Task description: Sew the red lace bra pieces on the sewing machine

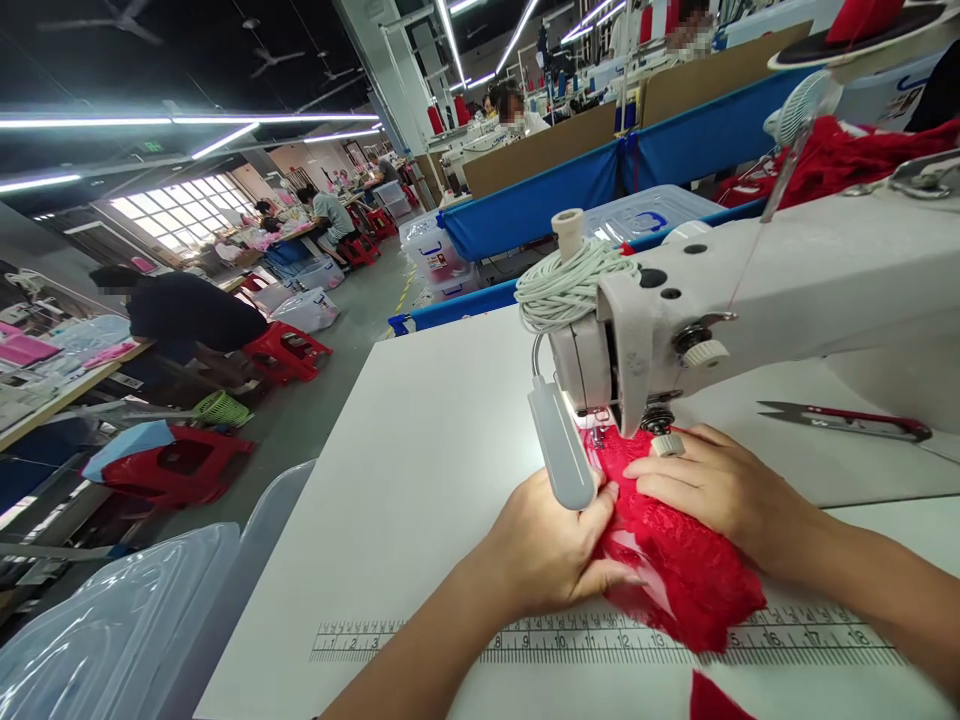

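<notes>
Red lace fabric (682, 555) lies on the white sewing table (420, 480), its far end under the presser foot (597, 436) of a sewing machine (795, 265). On the left edge of the lace, my left hand (544, 540) is closed, thumb and fingers gripping the cloth; a grey lamp (559, 450) hides some fingertips. My right hand (724, 495) lies on top of the lace with its fingers stretched out, just below the tension knob. A paler, sheer layer shows between the hands. To the right rest thread snips (847, 420) with red handles.
A printed ruler (420, 640) runs along the table's near side, with a red scrap (716, 698) below it. Clear plastic bins (150, 600) stand left of the table. Blue cloth troughs (540, 190) lie beyond the machine. Several people work at other tables.
</notes>
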Demonstrator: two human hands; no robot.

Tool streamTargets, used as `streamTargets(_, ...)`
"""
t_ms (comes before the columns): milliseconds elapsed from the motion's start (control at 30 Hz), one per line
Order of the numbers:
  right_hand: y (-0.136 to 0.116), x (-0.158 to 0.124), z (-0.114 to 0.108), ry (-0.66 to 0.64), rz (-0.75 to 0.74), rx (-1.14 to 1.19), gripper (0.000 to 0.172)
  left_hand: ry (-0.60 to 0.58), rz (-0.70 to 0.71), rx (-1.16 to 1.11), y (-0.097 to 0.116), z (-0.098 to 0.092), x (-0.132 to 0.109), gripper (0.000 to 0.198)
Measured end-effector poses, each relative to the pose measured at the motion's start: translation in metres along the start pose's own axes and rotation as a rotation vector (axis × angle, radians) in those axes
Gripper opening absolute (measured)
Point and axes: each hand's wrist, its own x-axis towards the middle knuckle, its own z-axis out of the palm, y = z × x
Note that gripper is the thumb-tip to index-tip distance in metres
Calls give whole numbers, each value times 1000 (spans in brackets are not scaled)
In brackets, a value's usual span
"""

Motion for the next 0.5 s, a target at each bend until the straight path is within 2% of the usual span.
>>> streamTargets(200, -1, 2, -1, 33, 13, -26, 37, -35, -29, 21, 3, 2, -2, 82)
streamTargets(500, 0, -1, 0, 24, 14, -32, 37, 74, -49, 157, 8, 3, -7, 77)
